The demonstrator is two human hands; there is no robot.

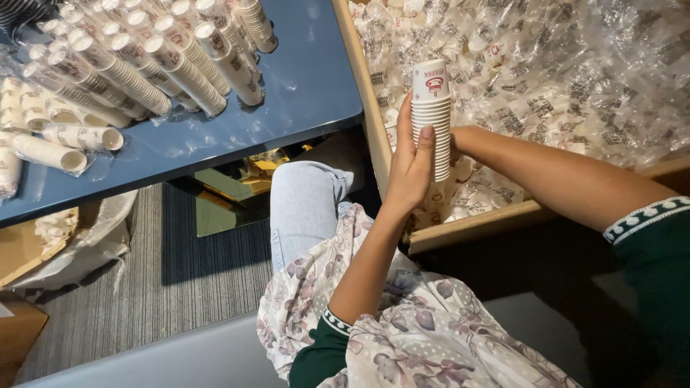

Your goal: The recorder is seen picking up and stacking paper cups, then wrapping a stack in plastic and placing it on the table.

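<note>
Indoor workspace, seen from above. A dark blue glossy desk (287,93) filled the upper left, over a grey ribbed carpet floor (144,287). A big wooden-rimmed box (374,108) took the upper right, packed with clear plastic bags of paper cups (560,65). The person sat between them, with jeans and a floral cloth over the lap.

On the desk lay long sleeves of stacked white paper cups (144,65) in clear wrap, lined up side by side, rims mostly facing lower right; a few shorter sleeves (65,144) lay at the desk's left edge. Cardboard and crumpled plastic sat on the floor at lower left. The cups were white with a small red printed mark.

Stack of paper cups (433,115) was held upright over the box's near-left corner, long axis vertical, cup bottoms up and open rims facing down. The left hand (411,162) was wrapped around the stack's lower left side, fingers up along it, thumb in front. The right hand (454,140) sat mostly hidden behind the stack, touching its right side; how far it closed could not be told.
</note>
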